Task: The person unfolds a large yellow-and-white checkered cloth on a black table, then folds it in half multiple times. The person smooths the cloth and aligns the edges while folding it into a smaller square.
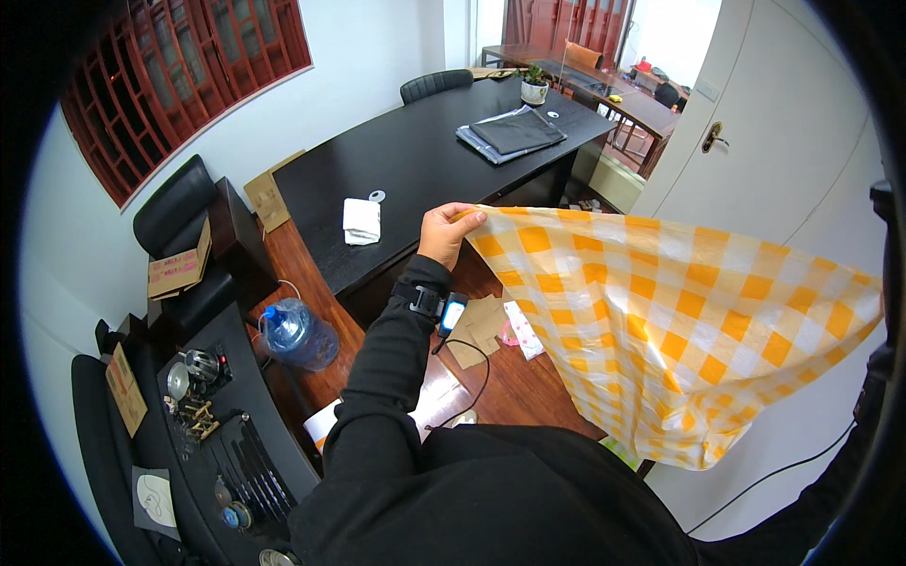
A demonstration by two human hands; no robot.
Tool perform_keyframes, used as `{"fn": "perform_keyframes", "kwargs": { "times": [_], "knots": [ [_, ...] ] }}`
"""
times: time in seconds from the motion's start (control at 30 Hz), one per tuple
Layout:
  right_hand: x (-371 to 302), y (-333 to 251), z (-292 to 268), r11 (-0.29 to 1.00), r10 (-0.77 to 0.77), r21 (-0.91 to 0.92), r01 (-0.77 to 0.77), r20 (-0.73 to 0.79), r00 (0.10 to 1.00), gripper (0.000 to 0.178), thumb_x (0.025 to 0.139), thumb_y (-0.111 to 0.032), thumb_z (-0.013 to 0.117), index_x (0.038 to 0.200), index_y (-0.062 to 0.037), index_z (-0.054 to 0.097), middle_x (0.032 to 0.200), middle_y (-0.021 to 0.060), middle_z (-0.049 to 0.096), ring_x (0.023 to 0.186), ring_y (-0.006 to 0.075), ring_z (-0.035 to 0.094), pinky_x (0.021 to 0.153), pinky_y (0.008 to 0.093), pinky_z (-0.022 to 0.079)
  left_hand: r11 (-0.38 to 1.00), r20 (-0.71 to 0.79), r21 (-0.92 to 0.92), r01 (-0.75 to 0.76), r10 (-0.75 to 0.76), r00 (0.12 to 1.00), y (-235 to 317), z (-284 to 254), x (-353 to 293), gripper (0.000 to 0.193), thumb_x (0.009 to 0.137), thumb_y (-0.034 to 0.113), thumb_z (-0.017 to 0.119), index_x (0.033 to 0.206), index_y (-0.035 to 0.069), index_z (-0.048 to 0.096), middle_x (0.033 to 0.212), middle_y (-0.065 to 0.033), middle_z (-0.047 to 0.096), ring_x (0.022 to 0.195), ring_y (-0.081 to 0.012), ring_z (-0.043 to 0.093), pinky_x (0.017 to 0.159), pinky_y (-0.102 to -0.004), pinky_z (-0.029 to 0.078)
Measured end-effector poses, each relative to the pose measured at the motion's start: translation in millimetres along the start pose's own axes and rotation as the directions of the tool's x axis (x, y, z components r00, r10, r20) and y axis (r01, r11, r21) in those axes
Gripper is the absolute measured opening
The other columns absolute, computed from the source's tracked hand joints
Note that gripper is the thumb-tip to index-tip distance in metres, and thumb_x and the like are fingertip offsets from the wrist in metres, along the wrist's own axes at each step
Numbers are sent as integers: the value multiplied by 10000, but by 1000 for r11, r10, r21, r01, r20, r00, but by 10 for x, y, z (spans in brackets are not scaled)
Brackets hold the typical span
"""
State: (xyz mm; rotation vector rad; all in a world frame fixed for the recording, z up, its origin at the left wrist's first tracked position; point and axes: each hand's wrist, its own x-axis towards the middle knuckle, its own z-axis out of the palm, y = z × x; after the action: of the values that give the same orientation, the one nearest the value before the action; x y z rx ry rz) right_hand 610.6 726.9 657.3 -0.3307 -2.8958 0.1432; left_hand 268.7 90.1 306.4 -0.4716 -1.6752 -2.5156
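My left hand [452, 231] is raised in front of me, its thumb and fingers pinched on the upper left corner of a tablecloth [661, 311]. This cloth is thin and shiny, with a yellow and white check. Its upper edge stretches across to the right rim of the picture, and the rest hangs down in folds before the white door. My right arm [873, 377], in a black sleeve, rises along the right rim toward the cloth's other end. The right hand itself is lost beyond the dark edge.
Beyond my left hand stands a black desk [321, 179] with a folded white cloth [361, 222], flat dark packages [514, 134] and a potted plant [534, 90]. A blue water jug [300, 335] and flattened cardboard [477, 330] are on the floor. A tea table [274, 424] stands at left.
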Motion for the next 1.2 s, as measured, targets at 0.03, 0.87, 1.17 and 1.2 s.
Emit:
{"fn": "perform_keyframes", "kwargs": {
  "times": [0.03,0.87,1.17,1.2],
  "knots": [
    [13,-6,-20,1000,10,0,-10,4,1000,104,907,-137,536,931,-36,550,836,81,522,766,171,517,730,259,437,1000,-8,-9,-11,11,1000,14,-18,-2,234,779,148,796,925,-12,706,867,-62,699,788,-128,626,781,-271,487],
    [88,67,286,978,-207,-62,200,-129,970,98,853,-69,579,881,18,615,761,142,610,694,226,589,643,302,465,978,-51,-11,-210,209,977,665,-11,-146,156,814,68,761,895,46,629,849,-32,658,774,-101,609,756,-250,491],
    [101,416,310,975,-221,-74,211,-193,956,73,859,-67,564,878,2,577,776,128,561,716,216,560,667,289,453,978,-97,-89,-189,181,979,661,-33,-181,123,835,41,730,916,49,638,902,-55,679,815,-125,632,789,-269,500],
    [101,448,317,974,-225,-75,215,-199,954,71,860,-67,563,878,1,572,778,126,556,719,215,557,670,287,451,977,-99,-94,-190,181,979,657,-36,-187,124,835,40,730,918,48,638,904,-56,679,815,-126,632,791,-269,500]
  ]
}}
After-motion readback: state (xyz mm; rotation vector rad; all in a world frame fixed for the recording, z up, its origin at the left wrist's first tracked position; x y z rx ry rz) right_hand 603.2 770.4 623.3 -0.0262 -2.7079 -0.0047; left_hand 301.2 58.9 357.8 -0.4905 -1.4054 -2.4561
